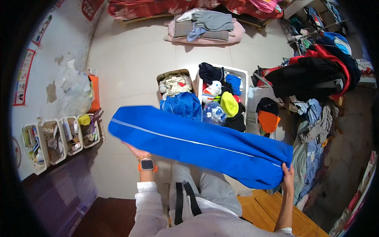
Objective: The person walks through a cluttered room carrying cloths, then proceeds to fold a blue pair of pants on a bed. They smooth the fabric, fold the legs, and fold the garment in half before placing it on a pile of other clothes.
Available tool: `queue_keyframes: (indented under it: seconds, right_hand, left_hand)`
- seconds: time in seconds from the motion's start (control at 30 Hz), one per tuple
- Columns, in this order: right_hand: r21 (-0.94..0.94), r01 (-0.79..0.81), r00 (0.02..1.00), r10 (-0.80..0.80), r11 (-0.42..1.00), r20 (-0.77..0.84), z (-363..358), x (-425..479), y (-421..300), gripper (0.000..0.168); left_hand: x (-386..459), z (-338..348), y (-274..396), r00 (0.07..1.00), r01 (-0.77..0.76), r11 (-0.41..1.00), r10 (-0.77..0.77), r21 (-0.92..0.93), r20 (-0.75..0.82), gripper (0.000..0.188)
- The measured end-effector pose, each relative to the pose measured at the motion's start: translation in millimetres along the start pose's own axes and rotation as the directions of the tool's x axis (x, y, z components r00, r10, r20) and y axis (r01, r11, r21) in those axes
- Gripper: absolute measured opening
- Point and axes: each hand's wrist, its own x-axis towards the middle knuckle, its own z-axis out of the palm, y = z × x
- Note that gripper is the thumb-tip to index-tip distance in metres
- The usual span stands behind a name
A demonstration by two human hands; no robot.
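Observation:
A pair of blue trousers (195, 145) with a thin white side stripe is stretched lengthwise across the view, folded so the legs lie together. My left hand (134, 149), with an orange-strapped watch at the wrist, supports the left end from underneath; its fingers are mostly hidden by the cloth. At the right end, my right hand (287, 174) grips the gathered elastic edge, thumb on top. Just beyond the trousers stand a bin (160, 77) of pale and blue clothes and a white bin (246, 89) holding dark clothes, a white plush toy and a yellow-green item.
Small white baskets (63, 142) of odds and ends line the left wall. Folded grey clothes (211, 22) lie on a pink cushion at the back. Dark and red garments (308, 77) pile up at right. A wooden surface (272, 210) is near my right side.

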Motion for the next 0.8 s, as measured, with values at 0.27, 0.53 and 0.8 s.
queue_keyframes:
  seconds: [0.27, 0.53, 0.8]
  right_hand:
    - [0.080, 0.020, 0.999, -0.016, 0.997, -0.052, -27.4, -40.1, -17.2, 0.045]
    - [0.271, -0.080, 0.966, 0.142, 0.959, -0.216, -62.4, -30.2, 32.2, 0.041]
    - [0.256, -0.208, 0.967, 0.237, 0.944, -0.089, -37.1, 18.9, 50.5, 0.043]
  left_hand:
    - [66.1, 95.5, -126.7, 0.700, 0.637, 0.752, -0.656, 0.168, 0.282, 0.048]
    - [106.2, 130.5, -162.9, 0.781, 0.557, 0.809, -0.587, 0.187, 0.213, 0.047]
    - [89.0, 72.5, -126.2, 0.832, 0.475, 0.768, -0.551, 0.430, 0.065, 0.051]
